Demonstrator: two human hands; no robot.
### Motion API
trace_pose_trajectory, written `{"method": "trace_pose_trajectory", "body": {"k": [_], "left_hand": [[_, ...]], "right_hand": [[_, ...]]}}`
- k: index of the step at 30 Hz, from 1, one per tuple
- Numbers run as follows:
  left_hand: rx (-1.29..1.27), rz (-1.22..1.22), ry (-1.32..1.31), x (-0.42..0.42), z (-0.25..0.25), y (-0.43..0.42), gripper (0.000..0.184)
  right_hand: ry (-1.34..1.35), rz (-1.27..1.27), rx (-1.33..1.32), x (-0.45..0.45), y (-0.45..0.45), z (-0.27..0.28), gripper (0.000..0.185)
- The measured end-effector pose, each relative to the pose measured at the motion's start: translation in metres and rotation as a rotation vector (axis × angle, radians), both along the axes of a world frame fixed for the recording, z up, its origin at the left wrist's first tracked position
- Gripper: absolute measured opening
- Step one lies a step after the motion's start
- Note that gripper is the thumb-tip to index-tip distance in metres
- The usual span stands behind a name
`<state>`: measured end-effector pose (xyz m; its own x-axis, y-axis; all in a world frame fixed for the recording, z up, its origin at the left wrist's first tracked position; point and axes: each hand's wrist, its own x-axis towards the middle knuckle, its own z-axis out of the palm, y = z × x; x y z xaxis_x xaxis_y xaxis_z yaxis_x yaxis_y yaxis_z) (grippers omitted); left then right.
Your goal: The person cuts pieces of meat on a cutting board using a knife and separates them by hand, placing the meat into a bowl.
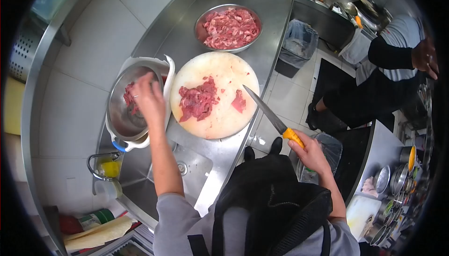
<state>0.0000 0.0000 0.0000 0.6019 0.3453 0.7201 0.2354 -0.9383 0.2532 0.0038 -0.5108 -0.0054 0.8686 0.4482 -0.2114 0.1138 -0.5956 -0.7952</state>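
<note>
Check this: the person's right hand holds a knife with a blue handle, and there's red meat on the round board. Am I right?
Not quite: the head view shows the handle of the knife is yellow, not blue. The right hand does hold it, and red meat is on the round board.

Worktop (170, 27): plain silver-grey. Toward its far edge, silver bowl (200, 40) with pink-red meat strips (231, 28), mottled paler. By the right edge, round cutting board (217, 127): cream, yellowish in patches, flecked red; meat pile (199, 100) on it a deeper red. Left edge: white tub (170, 76), blue patch at near corner, silver-grey basin (133, 126) inside. Knife (273, 118): grey blade, yellow-orange handle. Apron (257, 176) black, shirt (175, 211) grey.
</note>
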Motion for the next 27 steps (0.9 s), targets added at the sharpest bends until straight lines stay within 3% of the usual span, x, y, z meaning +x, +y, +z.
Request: {"method": "trace_pose_trajectory", "body": {"k": [1, 2, 3, 5, 8, 11, 12, 13, 16, 27], "left_hand": [[-0.011, -0.112, 0.014, 0.008, -0.003, -0.020, 0.027], [-0.245, -0.248, 0.063, 0.016, -0.028, -0.040, 0.026], [-0.535, -0.322, 0.313, 0.013, -0.046, -0.073, 0.037], [-0.331, -0.578, 0.360, 0.035, -0.096, -0.105, 0.036], [-0.347, -0.685, 0.500, 0.057, -0.128, -0.131, 0.032], [-0.535, -0.771, 0.663, 0.069, -0.104, -0.135, 0.028], [-0.831, -0.869, 0.652, 0.068, -0.112, -0.134, 0.022], [-0.899, -0.910, 0.636, 0.070, -0.125, -0.128, 0.019], [-1.177, -0.881, 0.508, 0.059, -0.130, -0.130, 0.019], [-1.333, -0.746, 0.374, 0.012, -0.089, -0.150, 0.017]], "right_hand": [[0.030, -0.028, -0.012, -0.001, 0.006, 0.000, 0.048], [0.061, -0.056, -0.025, -0.004, 0.009, 0.000, 0.048], [0.103, -0.065, -0.026, -0.020, 0.002, 0.003, 0.048], [0.015, -0.058, 0.029, -0.024, 0.003, -0.010, 0.047], [-0.014, -0.097, 0.015, -0.028, 0.000, -0.027, 0.048], [-0.064, -0.122, 0.082, -0.037, -0.010, -0.049, 0.049], [-0.068, -0.130, 0.091, -0.041, -0.013, -0.059, 0.049], [-0.078, -0.136, 0.103, -0.040, -0.016, -0.066, 0.049], [-0.037, -0.161, 0.055, -0.042, -0.020, -0.058, 0.050], [-0.088, -0.061, 0.116, -0.038, -0.015, -0.064, 0.051]]}}
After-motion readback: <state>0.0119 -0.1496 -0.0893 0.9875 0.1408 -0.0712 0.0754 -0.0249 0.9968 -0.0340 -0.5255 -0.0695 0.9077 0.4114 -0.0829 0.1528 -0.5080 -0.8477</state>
